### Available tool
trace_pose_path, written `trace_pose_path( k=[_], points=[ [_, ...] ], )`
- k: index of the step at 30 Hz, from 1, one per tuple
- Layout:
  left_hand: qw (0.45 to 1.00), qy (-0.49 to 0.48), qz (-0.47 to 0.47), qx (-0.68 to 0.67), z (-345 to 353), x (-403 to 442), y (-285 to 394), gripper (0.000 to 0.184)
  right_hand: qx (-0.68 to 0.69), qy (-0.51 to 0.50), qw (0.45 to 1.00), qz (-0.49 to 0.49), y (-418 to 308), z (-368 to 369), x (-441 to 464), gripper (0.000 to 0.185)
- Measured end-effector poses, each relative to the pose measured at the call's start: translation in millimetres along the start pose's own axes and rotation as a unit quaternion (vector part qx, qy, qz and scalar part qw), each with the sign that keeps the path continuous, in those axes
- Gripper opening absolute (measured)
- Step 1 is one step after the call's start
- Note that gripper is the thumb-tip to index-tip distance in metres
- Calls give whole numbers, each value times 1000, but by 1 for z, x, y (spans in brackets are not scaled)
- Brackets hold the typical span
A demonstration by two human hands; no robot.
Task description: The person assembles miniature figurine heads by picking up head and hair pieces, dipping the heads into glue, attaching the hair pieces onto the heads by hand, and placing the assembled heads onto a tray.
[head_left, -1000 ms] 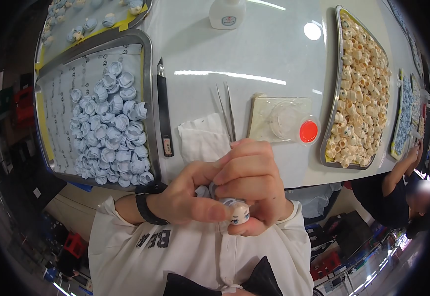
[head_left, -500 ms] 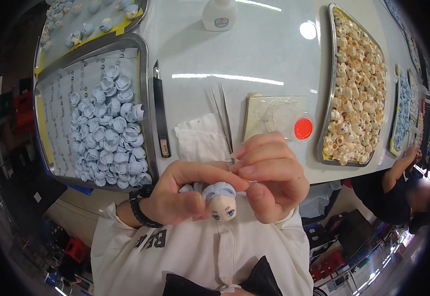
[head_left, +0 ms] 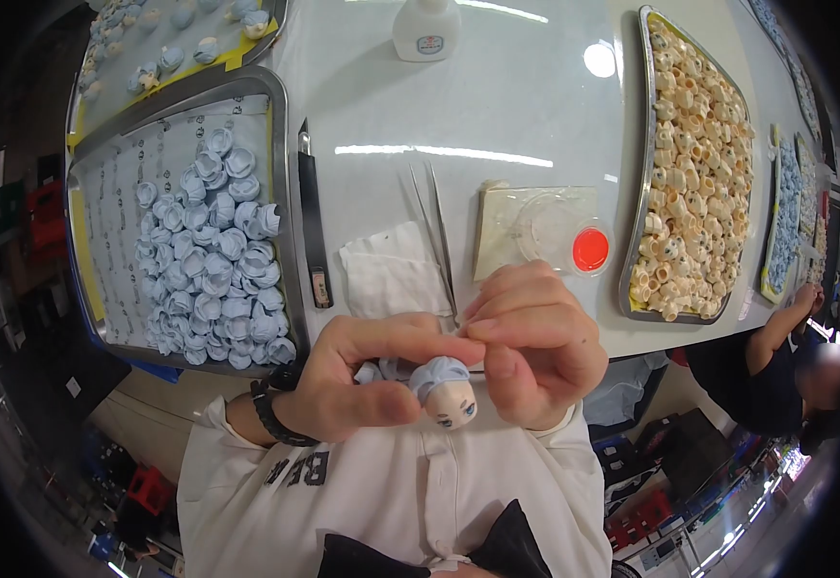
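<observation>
My left hand [head_left: 357, 371], with a black band at the wrist, is closed round a small doll head [head_left: 450, 401] with pale blue hair, blue eyes and a cream face. More pale blue hair [head_left: 370, 372] shows between its thumb and index finger. The fingers of my right hand [head_left: 545, 352] are bent into a pinch at the tip of my left index finger, just above the head. Whether anything is between those fingers is hidden. Just beyond my hands, tweezers [head_left: 439, 236] lie partly over a folded white cloth [head_left: 394, 270].
On the left stands a metal tray [head_left: 283, 193] of pale blue hair pieces, with a black-handled knife [head_left: 312, 226] beside it. A clear dish with a red disc [head_left: 590, 249], a white bottle [head_left: 427, 31] and a tray of cream head parts [head_left: 647, 144] are ahead. A co-worker [head_left: 776, 366] sits right.
The doll head has shifted a little to the right and tilted, its face now turned more to the lower right. My right fingers have moved slightly and stay by my left index fingertip.
</observation>
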State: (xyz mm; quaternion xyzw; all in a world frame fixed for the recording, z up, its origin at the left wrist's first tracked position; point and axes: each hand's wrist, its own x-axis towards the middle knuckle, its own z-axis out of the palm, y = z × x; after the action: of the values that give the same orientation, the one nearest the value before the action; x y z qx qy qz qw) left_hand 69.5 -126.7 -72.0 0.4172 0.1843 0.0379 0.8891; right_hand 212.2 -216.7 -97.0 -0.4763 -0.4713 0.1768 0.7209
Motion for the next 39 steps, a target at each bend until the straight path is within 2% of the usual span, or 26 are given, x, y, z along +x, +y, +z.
trace_pose_path(
  k=[2,4,8,11,13,14,16,20,29,32,39],
  points=[
    [1000,5,8,17,-1,-2,0,63,-21,-1,1000,-9,1,-3,0,19],
    [996,-16,-30,-86,-2,-3,0,63,-9,-11,1000,-13,2,-4,-1,19],
    [987,-13,-52,-150,0,-3,5,62,-33,8,999,-22,-3,-2,3,20],
    [992,-12,-27,-120,1,-2,1,60,-46,7,999,-10,-6,-2,7,21],
    [997,30,72,22,2,-1,-1,56,-65,10,997,-26,-5,-2,10,21],
    [997,30,72,23,1,-2,0,56,-65,10,997,-26,-6,-3,10,21],
    [978,28,134,157,-1,-3,5,52,-82,-18,996,-5,-7,-5,11,23],
    [971,53,150,178,2,-4,4,49,-84,-31,996,31,-9,-4,10,23],
    [990,74,93,-75,0,-9,2,64,-102,-24,994,22,-9,1,10,30],
    [993,42,40,-102,0,-9,5,63,-68,-27,997,40,-13,4,13,31],
    [994,24,50,-94,0,-7,4,61,-54,-35,998,19,-11,4,15,26]
  ],
)
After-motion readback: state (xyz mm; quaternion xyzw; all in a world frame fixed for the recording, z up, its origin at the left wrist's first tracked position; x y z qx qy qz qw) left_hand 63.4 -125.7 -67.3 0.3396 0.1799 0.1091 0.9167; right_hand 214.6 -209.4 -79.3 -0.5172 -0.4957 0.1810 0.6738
